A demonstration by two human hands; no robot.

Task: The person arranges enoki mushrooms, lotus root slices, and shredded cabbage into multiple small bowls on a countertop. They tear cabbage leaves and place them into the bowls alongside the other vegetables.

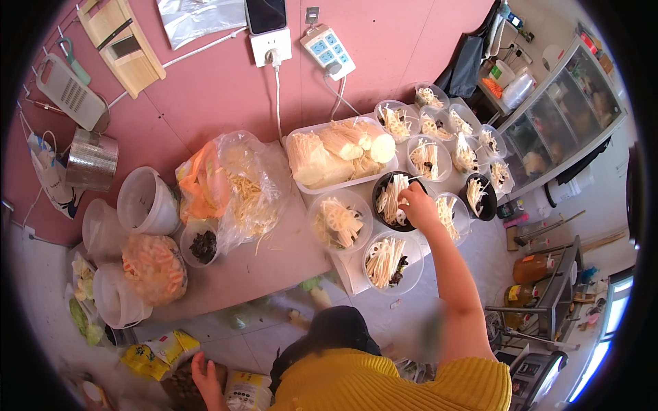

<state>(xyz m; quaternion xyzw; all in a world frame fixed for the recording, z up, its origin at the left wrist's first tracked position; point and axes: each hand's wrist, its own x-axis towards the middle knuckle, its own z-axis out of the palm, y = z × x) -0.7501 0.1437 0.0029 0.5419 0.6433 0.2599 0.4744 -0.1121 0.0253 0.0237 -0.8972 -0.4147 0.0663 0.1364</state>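
Observation:
My right hand [419, 205] reaches into a black round bowl [377, 211] with enoki mushrooms [391, 192], lotus root slices and dark fungus; its fingertips are at the mushrooms, and whether they grip any is unclear. Clear round tubs with similar contents surround the bowl, one [395, 263] just in front and another [340, 221] to its left. Behind, a white plastic tray [329, 187] holds large bundles of enoki [349, 141]. My left hand [203, 372] hangs low at the bottom left, fingers apart, beside yellow-and-white packages [162, 354], with nothing seen in it.
An open plastic bag [252, 200] of pale shreds, a small tub of dark fungus [203, 249], a bag of orange-and-white pieces [154, 269] and empty buckets [149, 200] stand at left. A power strip [328, 51] hangs on the pink wall. A glass-door cabinet [563, 115] stands right.

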